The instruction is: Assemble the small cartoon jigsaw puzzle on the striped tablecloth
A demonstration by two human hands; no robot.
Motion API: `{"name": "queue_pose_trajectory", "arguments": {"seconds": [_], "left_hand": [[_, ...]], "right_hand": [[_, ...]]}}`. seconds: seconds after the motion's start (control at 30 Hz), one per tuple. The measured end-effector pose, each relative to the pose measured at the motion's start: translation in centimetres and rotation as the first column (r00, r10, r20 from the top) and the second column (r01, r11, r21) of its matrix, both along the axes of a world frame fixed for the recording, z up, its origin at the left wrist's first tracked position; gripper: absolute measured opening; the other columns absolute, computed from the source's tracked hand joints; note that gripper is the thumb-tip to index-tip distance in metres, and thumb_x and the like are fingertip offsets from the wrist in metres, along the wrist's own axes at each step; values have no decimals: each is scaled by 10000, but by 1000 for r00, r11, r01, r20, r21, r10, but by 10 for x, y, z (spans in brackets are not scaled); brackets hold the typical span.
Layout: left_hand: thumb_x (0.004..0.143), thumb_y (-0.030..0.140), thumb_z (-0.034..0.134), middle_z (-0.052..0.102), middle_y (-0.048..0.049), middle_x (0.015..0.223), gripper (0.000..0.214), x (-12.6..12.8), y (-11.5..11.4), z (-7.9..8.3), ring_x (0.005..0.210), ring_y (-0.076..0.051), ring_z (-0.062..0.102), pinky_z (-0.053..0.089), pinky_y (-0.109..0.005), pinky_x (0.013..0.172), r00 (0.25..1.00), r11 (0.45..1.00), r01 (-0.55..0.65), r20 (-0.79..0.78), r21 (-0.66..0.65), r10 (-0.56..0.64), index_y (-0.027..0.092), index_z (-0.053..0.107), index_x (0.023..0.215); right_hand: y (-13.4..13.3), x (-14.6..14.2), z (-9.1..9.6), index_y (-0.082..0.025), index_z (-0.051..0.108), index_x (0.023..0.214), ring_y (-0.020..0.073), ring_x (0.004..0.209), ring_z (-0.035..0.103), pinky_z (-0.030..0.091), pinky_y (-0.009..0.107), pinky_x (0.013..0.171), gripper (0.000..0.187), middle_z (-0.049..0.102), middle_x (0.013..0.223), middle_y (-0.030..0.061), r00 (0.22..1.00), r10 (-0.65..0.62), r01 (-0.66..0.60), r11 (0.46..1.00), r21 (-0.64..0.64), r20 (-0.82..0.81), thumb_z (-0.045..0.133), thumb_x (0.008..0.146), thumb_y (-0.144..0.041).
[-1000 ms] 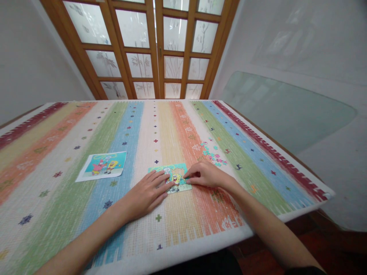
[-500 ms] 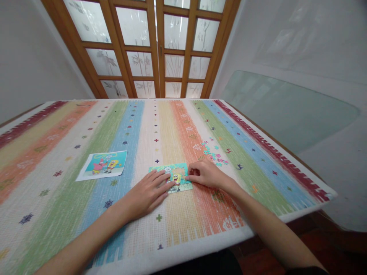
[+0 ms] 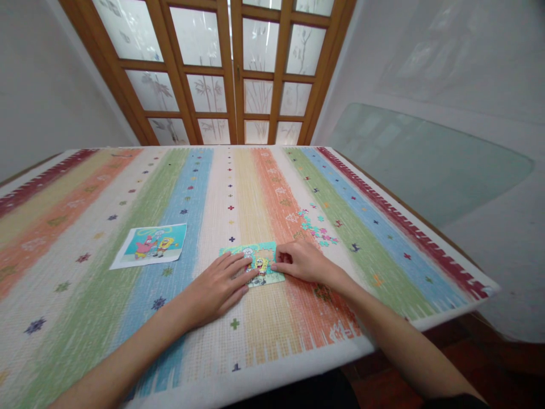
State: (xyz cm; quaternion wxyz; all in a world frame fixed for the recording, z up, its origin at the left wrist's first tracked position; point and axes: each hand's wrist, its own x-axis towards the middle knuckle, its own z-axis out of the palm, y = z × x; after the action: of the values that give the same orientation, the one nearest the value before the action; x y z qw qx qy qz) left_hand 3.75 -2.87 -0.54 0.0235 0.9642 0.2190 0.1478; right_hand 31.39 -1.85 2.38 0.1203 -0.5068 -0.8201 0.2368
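Observation:
A partly assembled jigsaw puzzle [image 3: 263, 263] with a yellow cartoon figure lies flat on the tablecloth, and the cloth shows through a gap in its upper right part. My left hand [image 3: 223, 282] rests across its left side, fingers stretched out and lying flat. At the puzzle's right edge my right hand [image 3: 300, 261] is closed in a pinch, thumb and forefinger on a small puzzle piece that they mostly hide. Several loose puzzle pieces [image 3: 315, 230], teal and pink, are scattered beyond my right hand.
To the left lies a printed reference picture [image 3: 150, 246] of cartoon figures on white paper. A striped tablecloth [image 3: 242, 193] covers the table. Wooden doors with frosted panes [image 3: 208, 94] stand behind it, and a pale glass sheet [image 3: 426, 159] leans on the right wall.
My right hand's fingertips have shifted slightly left along the puzzle's right edge. My left hand stays flat on the puzzle. The whole view has moved a little.

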Motion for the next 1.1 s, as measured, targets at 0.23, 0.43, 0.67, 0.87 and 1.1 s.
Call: {"name": "queue_pose_trajectory", "arguments": {"seconds": [0.23,0.43,0.67,0.87,1.1], "left_hand": [[1066,280,403,551,-123,1441,412,0,0,-1,1364,-313,483,439,-586,1103,1000,1000,-2,-6,6,2,243,496,1466],[1072,279,380,562,-115,1425,408,0,0,0,1344,-303,497,443,-568,1102,1000,1000,0,3,5,0,244,505,1459],[1074,278,376,568,-115,1419,405,0,0,0,1332,-298,504,442,-561,1100,1000,1000,2,15,13,-2,243,510,1454],[1074,284,383,569,-114,1419,399,0,-1,-1,1338,-302,501,451,-562,1092,1000,1000,-4,25,27,3,241,518,1447],[1077,284,368,572,-120,1413,397,1,-1,0,1320,-308,517,467,-571,1077,1000,999,1,6,50,-1,226,525,1436]], "right_hand": [[1,-2,1,-162,653,759,115,590,529,287,238,579,201,639,661,-3,999,-25,26,999,-44,30,771,855,-293],[1,2,4,-173,627,757,116,591,507,281,244,575,200,612,656,-16,997,-33,38,995,-89,63,763,852,-285],[1,11,9,-185,591,927,137,654,555,335,242,605,245,618,703,-36,1000,4,-6,981,-192,-10,794,812,-256],[-2,12,15,-170,538,1223,180,728,578,363,263,643,595,643,783,-15,997,60,-50,979,-196,45,847,760,-378],[-1,9,16,-126,464,1465,218,784,620,394,283,671,840,695,862,54,991,5,20,983,-181,137,826,768,-426]]}}
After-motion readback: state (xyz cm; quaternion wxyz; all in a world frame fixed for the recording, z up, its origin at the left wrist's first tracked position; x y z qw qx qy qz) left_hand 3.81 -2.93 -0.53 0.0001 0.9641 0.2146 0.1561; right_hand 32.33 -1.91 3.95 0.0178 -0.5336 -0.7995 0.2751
